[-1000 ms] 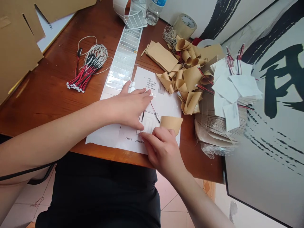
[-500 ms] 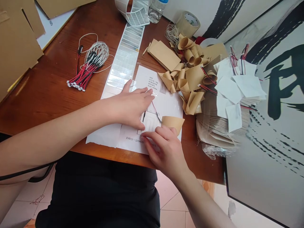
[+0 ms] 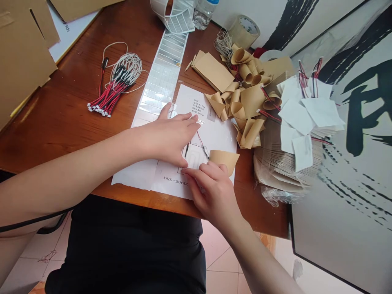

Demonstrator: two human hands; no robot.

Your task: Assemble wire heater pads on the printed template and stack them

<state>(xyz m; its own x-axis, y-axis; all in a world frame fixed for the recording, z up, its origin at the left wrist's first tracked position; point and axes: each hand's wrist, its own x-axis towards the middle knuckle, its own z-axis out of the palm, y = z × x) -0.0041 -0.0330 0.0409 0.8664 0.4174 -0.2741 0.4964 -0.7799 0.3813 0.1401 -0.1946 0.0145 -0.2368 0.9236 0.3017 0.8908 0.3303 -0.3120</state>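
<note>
A printed sheet [image 3: 170, 185] with a line diagram lies at the table's front edge. My left hand [image 3: 173, 136] rests on it, fingers spread, its thumb reaching down to the diagram's left side. Close to that thumb is the index fingertip of my right hand [image 3: 216, 192], whose other fingers are curled in. What those fingers hold, if anything, is too small to make out. Between my hands runs a red and black wire lead [image 3: 200, 141] across the sheet. A curled piece of brown paper [image 3: 225, 157] stands just behind my right hand.
A bundle of red, black and white wires [image 3: 114, 87] lies at left. Behind my hands stretches a label strip [image 3: 163, 61]. Curled brown papers [image 3: 240, 108], a tape roll [image 3: 245, 30] and a stack of white pieces [image 3: 297, 118] with wires crowd the right. Cardboard [image 3: 21, 53] stands far left.
Both hands stay almost in place on the sheet. The whole view has shifted very slightly.
</note>
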